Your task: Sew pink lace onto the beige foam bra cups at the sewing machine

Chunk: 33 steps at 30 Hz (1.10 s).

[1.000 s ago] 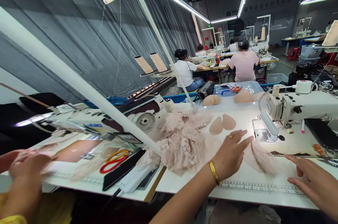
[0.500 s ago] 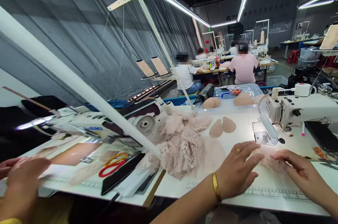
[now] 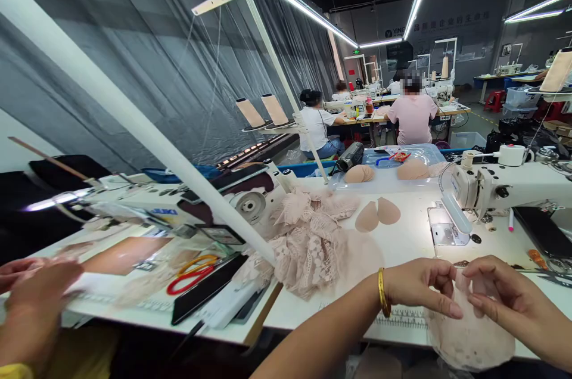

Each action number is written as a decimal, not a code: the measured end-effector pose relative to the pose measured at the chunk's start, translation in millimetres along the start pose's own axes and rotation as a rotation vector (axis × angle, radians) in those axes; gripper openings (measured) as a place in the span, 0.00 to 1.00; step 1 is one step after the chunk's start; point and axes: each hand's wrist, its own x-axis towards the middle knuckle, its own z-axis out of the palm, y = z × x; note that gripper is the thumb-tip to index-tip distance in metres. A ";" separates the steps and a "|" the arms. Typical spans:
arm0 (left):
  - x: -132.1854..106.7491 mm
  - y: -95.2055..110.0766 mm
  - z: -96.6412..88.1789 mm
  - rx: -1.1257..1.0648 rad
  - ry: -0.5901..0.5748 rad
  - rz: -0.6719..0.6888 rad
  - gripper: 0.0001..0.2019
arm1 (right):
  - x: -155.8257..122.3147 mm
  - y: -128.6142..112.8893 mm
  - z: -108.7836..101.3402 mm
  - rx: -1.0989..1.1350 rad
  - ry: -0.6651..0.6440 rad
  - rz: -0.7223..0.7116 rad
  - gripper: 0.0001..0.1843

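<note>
A sheer pale-pink fabric piece (image 3: pixel 469 334) hangs over the table's front edge, its upper edge between my two hands. My left hand (image 3: pixel 424 289), below a gold bracelet, has its fingers closed at the left side of that edge. Close beside it, my right hand (image 3: pixel 504 298) pinches the right side between thumb and fingers. Behind my hands stands a white sewing machine (image 3: pixel 509 182) with its lamp lit over the metal needle plate (image 3: pixel 447 230). Two beige teardrop-shaped pads (image 3: pixel 378 215) lie flat on the tabletop to the left of the plate.
A heap of pink lace (image 3: pixel 308 248) covers the table's left side beside a slanting white pole (image 3: pixel 147 134). At the neighbouring machine, a co-worker's hands (image 3: pixel 40 289) work near red-and-yellow scissors (image 3: pixel 192 275). A plastic tray (image 3: pixel 393 173) with moulded cups stands behind. A black phone (image 3: pixel 540 230) lies right.
My left hand has come down and closed on the fabric beside my right. The fabric piece has been drawn from near the needle plate toward me and now hangs down.
</note>
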 end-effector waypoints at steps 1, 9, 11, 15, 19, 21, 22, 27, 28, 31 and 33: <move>-1.1 -3.0 -0.8 -0.070 -0.008 -0.024 0.33 | -0.5 0.5 -0.5 0.014 0.017 0.020 0.18; -8.8 8.5 -18.7 0.389 0.219 0.075 0.20 | 19.0 9.2 4.3 0.222 -0.102 0.118 0.15; -0.8 11.1 -32.0 0.776 0.469 0.018 0.13 | 31.6 10.7 5.8 0.237 -0.051 0.111 0.14; 19.9 7.5 -70.2 1.014 0.783 -0.190 0.21 | 52.5 17.3 8.5 0.208 0.055 0.132 0.16; 30.8 10.5 -96.8 1.052 0.908 -0.310 0.14 | 58.0 27.6 8.2 0.126 0.137 0.130 0.22; 26.7 18.7 -97.6 1.026 0.967 -0.295 0.08 | 55.9 30.6 5.2 0.108 0.164 0.132 0.23; 21.7 23.5 -94.7 1.000 0.996 -0.274 0.07 | 54.2 30.9 3.1 0.104 0.176 0.132 0.24; -16.7 33.6 -54.1 0.760 0.918 -0.130 0.02 | 45.0 21.0 -8.9 0.053 0.186 0.122 0.29; -22.6 30.6 -42.5 0.683 0.853 -0.107 0.04 | 43.3 18.3 -10.7 0.039 0.180 0.119 0.30; -29.0 14.2 -7.4 0.259 0.622 -0.036 0.10 | 37.8 13.6 -13.6 0.039 0.180 0.112 0.30; -25.0 3.2 12.2 0.071 0.546 -0.031 0.11 | 32.9 13.4 -12.8 0.042 0.187 0.099 0.29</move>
